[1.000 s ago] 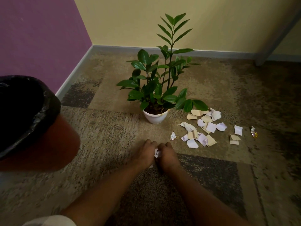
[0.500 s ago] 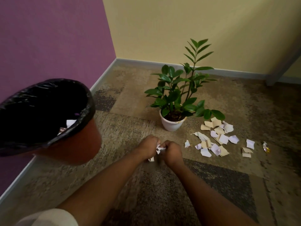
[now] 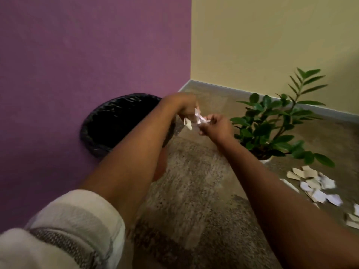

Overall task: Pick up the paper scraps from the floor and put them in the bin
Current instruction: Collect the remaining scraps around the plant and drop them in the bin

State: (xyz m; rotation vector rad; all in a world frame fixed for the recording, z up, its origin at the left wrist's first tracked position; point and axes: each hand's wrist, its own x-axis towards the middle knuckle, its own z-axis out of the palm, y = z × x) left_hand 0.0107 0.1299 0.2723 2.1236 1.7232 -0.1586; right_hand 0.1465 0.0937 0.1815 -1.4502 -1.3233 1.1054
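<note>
Both hands are raised off the floor beside the bin. My left hand (image 3: 181, 105) and my right hand (image 3: 217, 126) each grip part of a small bunch of white paper scraps (image 3: 197, 119) held between them, just right of the rim of the bin (image 3: 108, 121). The bin has a black liner and stands against the purple wall; my left forearm crosses over its right side. A pile of white and tan paper scraps (image 3: 312, 184) lies on the carpet at the right, by the plant.
A potted green plant (image 3: 275, 123) in a white pot stands on the carpet right of my hands. The purple wall meets the yellow wall at the corner behind the bin. Patterned brown carpet lies under my arms.
Both hands have lifted the bunch of scraps from the carpet up and left toward the bin. The view has swung left, so the scrap pile now sits at the right edge.
</note>
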